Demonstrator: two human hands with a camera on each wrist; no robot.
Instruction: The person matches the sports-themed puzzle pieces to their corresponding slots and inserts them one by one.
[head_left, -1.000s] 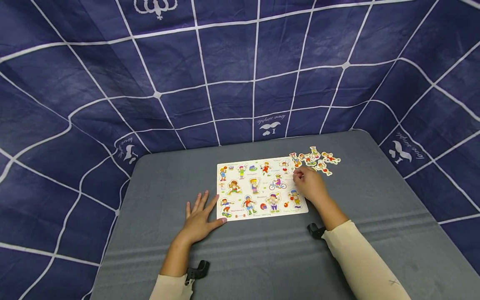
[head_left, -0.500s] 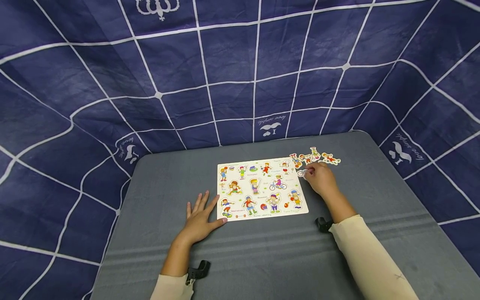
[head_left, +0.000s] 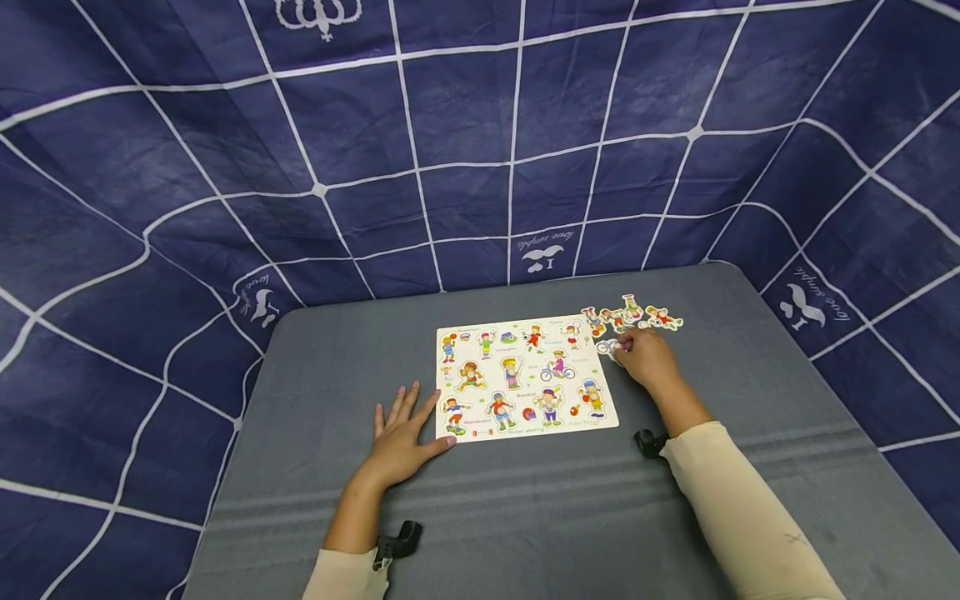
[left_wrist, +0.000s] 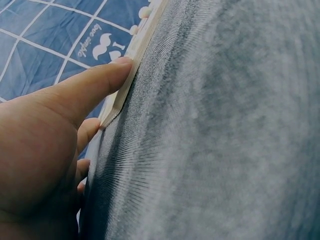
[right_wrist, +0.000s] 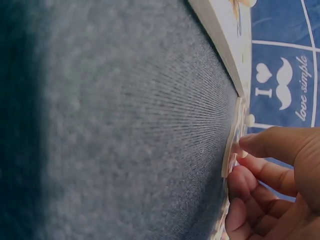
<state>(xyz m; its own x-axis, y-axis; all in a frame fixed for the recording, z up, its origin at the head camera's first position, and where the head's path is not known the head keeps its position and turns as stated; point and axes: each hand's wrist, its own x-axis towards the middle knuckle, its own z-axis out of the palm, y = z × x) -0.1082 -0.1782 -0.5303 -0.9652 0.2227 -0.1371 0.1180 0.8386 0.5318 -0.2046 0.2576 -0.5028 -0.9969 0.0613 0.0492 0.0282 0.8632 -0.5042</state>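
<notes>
1. Two black wrist straps [head_left: 399, 540] lay nearest, at the cuffs, above the grey counter [head_left: 525, 517].
2. The left hand [head_left: 397, 448] had its fingers spread, its grip holding nothing, thumb and forefinger touching the left edge of the puzzle board [head_left: 536, 387], which lay flat.
3. Across the board, the right hand [head_left: 649, 357] had its grip closed in a pinch on the wheeled piece [head_left: 604, 347], just off the board's right edge; whether piece and board touched, I could not tell.
4. The piece's visible wheel pointed left from the fingertips, towards the board; its long axis seemed to run in under the fingers, which hid the rest. The right hand was clearly nearer.
5. Several loose pieces [head_left: 663, 317] lay just beyond the right hand.
6. Farthest stood the blue gridded cloth [head_left: 465, 200].
</notes>
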